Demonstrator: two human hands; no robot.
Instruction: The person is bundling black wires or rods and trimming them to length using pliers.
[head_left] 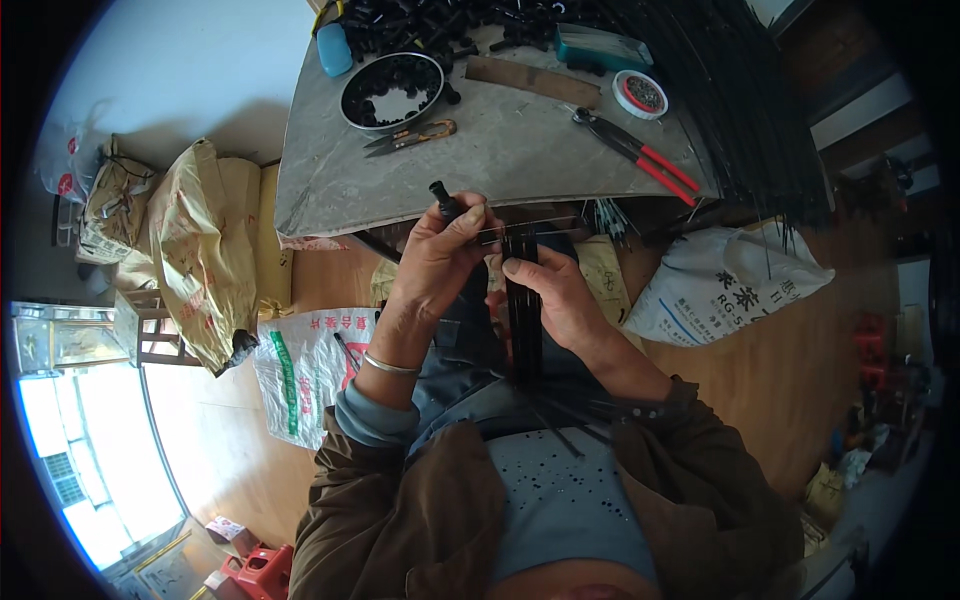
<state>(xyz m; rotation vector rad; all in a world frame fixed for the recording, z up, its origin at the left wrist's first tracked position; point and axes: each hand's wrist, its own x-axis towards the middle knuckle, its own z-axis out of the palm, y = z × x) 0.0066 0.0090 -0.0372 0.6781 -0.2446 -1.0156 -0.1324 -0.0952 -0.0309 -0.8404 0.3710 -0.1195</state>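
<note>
Near the table's front edge, my left hand (440, 255) is closed around a short black plastic tube-like piece (445, 200) with a flared end, which sticks up past the thumb. A thin wire-like length (540, 222) runs from these fingers toward the right; what it belongs to is unclear. My right hand (555, 295), just beside it, grips a bundle of thin black strips (523, 330) that hangs down over my lap, thumb pressed across the front. Both hands nearly touch. The fingers behind the bundle are hidden.
On the grey table (520, 160) lie a pan (402, 107) of black parts, thread snips (412, 138), red-handled pincers (635, 155), a metal strip (533, 82) and a round tub (640, 95) of small bits. Long black strips (740, 100) overhang the right side. Sacks (205, 250) stand left.
</note>
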